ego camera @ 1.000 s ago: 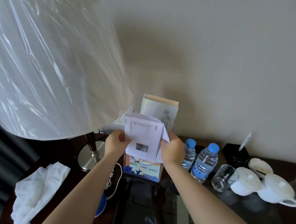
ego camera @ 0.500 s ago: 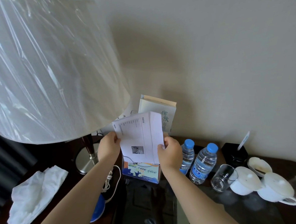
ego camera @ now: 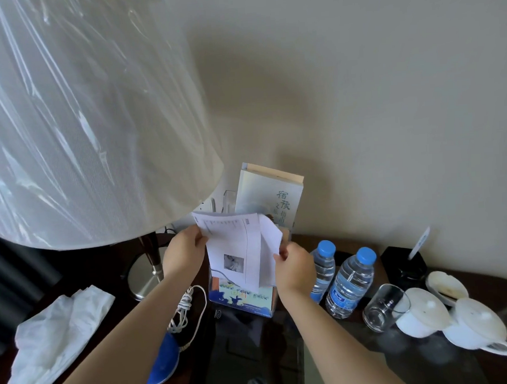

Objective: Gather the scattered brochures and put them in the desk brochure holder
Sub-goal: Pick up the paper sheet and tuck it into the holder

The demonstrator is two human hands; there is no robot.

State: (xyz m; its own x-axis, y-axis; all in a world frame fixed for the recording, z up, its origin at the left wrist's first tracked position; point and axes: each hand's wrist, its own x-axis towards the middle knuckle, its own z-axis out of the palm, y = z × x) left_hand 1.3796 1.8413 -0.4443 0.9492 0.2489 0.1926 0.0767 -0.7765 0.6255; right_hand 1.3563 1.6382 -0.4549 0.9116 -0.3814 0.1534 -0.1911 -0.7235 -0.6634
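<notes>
The brochures (ego camera: 238, 252), thin white sheets, are upright just below the frame's centre, over the clear holder (ego camera: 247, 311). Their lower edge is at the mouth of its front pocket, and I cannot tell whether it has gone in yet. The left hand (ego camera: 185, 255) pinches their left edge near the top. The right hand (ego camera: 295, 269) pinches the right edge lower down, fingers curled on the paper.

The sheets are not squared up, and one fans out to the right behind the front sheet. If pushed down like this, that loose corner will likely catch on the pocket's rim and buckle, or slip outside the wall. A colourful leaflet (ego camera: 241, 296) already fills the pocket's front. The limp paper could jam against it or crease instead of sliding behind it.

The holder looks light, so a hard push may tip it or shove it back against the book (ego camera: 270, 199) standing behind it.

Just right of the right wrist stand two bottles (ego camera: 351, 283). A sideways swing of that hand could topple them into the tilted glass (ego camera: 384, 311) and cups (ego camera: 423, 315) at lower right. On the left, the forearm passes over a coiled cord (ego camera: 185, 308), and snagging it may drag whatever it is tied to.
</notes>
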